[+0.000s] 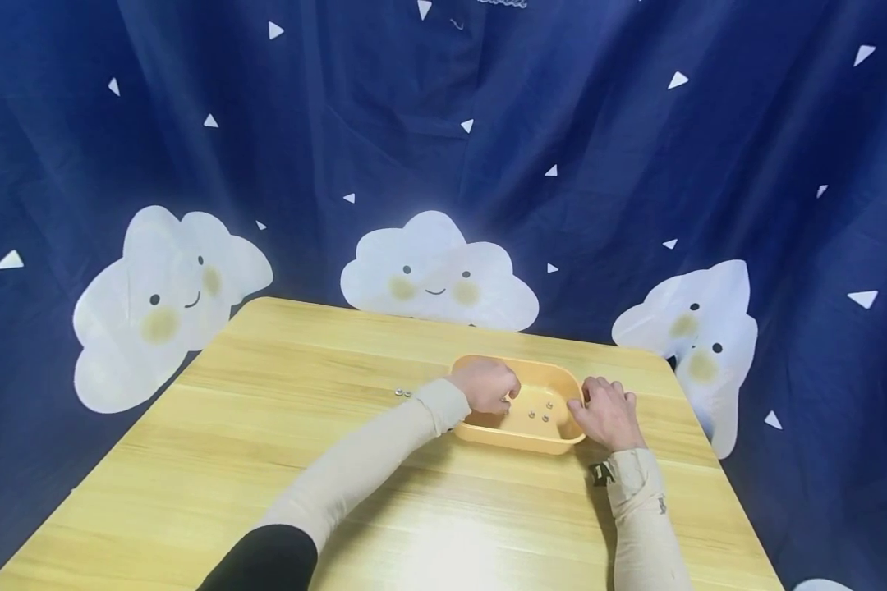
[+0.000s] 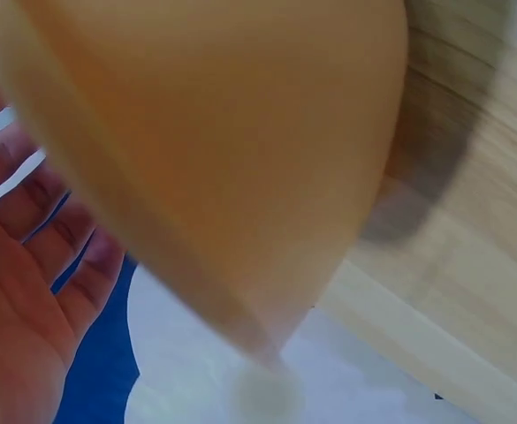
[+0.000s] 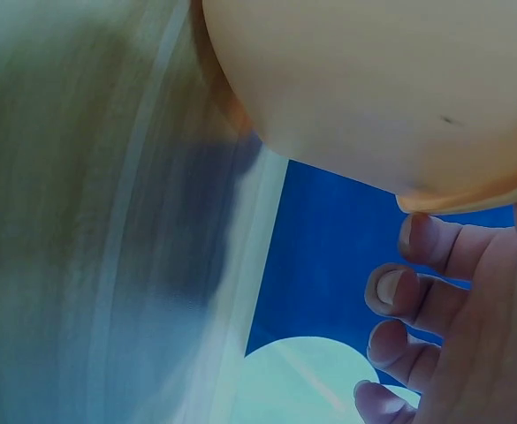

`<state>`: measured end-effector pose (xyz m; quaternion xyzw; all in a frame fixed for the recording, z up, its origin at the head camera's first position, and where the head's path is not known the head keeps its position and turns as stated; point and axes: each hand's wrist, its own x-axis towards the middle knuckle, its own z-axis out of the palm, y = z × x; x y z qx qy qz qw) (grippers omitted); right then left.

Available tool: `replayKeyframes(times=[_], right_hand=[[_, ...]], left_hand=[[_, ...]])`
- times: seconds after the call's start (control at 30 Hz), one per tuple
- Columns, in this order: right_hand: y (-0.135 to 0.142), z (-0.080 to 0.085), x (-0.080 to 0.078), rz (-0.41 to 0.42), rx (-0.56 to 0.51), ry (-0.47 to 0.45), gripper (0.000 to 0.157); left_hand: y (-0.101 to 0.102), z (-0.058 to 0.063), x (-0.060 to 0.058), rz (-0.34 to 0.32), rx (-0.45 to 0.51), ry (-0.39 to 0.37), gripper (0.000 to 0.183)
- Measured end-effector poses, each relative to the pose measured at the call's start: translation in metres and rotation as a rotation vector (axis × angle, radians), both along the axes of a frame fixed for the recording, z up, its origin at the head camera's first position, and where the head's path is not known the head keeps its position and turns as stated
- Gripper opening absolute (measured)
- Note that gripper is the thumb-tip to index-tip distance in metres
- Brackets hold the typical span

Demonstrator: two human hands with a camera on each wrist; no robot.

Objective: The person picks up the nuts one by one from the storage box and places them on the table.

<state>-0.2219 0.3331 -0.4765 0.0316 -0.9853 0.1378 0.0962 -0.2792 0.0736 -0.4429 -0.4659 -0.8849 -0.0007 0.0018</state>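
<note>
An orange oval plastic basin (image 1: 513, 443) stands on the wooden table. On its floor lie several small shiny round metal pieces (image 1: 532, 414). My left hand (image 1: 485, 384) reaches over the basin's left rim, fingers bent down inside it. A metal piece shows close to those fingertips; whether they pinch it is hidden. In the left wrist view the basin wall (image 2: 240, 159) covers part of this hand. My right hand (image 1: 609, 413) holds the basin's right rim, thumb on the rim and the other fingers curled outside, as the right wrist view shows beside the basin wall (image 3: 373, 88).
Two more metal pieces (image 1: 402, 393) lie on the wooden table (image 1: 325, 460), left of the basin near the left sleeve (image 1: 384, 451). A dark blue curtain (image 1: 414, 156) with white clouds hangs behind the table's far edge. A small black item (image 1: 602, 474) sits at the right cuff.
</note>
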Motion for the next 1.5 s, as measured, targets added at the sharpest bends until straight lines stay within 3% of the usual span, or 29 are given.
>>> replayKeyframes(times=[0.17, 0.4, 0.57, 0.63, 0.67, 0.87, 0.9, 1.5], right_hand=[[0.0, -0.002, 0.001, -0.003, -0.01, 0.001, 0.021], [0.0, -0.004, 0.002, -0.005, -0.016, -0.012, 0.02], [-0.001, -0.005, 0.003, -0.013, -0.016, -0.018, 0.02], [-0.002, -0.005, 0.004, -0.015, -0.015, -0.02, 0.021], [-0.002, -0.005, 0.004, -0.016, -0.016, -0.02, 0.021], [-0.003, -0.006, 0.005, -0.014, -0.027, -0.013, 0.02], [-0.003, -0.006, 0.005, -0.013, -0.026, -0.009, 0.02], [-0.001, 0.0, 0.002, -0.02, -0.026, 0.014, 0.021]], left_hand=[[0.009, -0.008, 0.002, -0.02, -0.011, 0.018, 0.003], [0.02, -0.022, 0.006, 0.051, -0.023, 0.063, 0.031], [0.024, -0.025, 0.013, 0.105, -0.08, 0.128, 0.005], [0.023, -0.023, 0.018, 0.112, -0.107, 0.151, 0.015], [0.023, -0.028, 0.018, 0.108, -0.1, 0.166, 0.017], [0.023, -0.03, 0.024, 0.123, -0.097, 0.128, 0.017], [0.023, -0.026, 0.027, 0.135, -0.109, 0.104, 0.017], [0.029, -0.022, 0.023, 0.113, -0.051, -0.025, 0.013]])
